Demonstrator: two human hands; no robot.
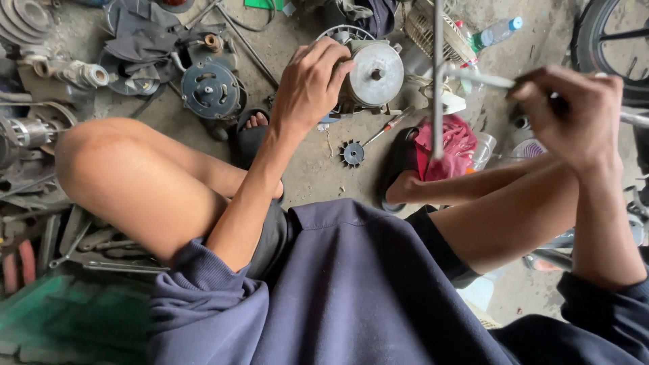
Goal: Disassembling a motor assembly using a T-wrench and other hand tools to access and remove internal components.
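My left hand (311,84) reaches forward and rests its fingers on the side of a grey metal motor housing (372,73) that stands on the concrete floor between my feet. My right hand (574,115) is raised at the right, closed around a thin metal rod (473,76) that points left. A vertical metal bar (437,81) crosses in front of it. A small black fan wheel (352,153) and a screwdriver (387,127) lie on the floor just below the motor.
A red rag (453,145) lies by my right foot. A round dark motor cover (209,89), pulleys (23,17) and several metal parts crowd the left. A plastic bottle (497,32) lies at the back; a tyre (608,34) stands at far right.
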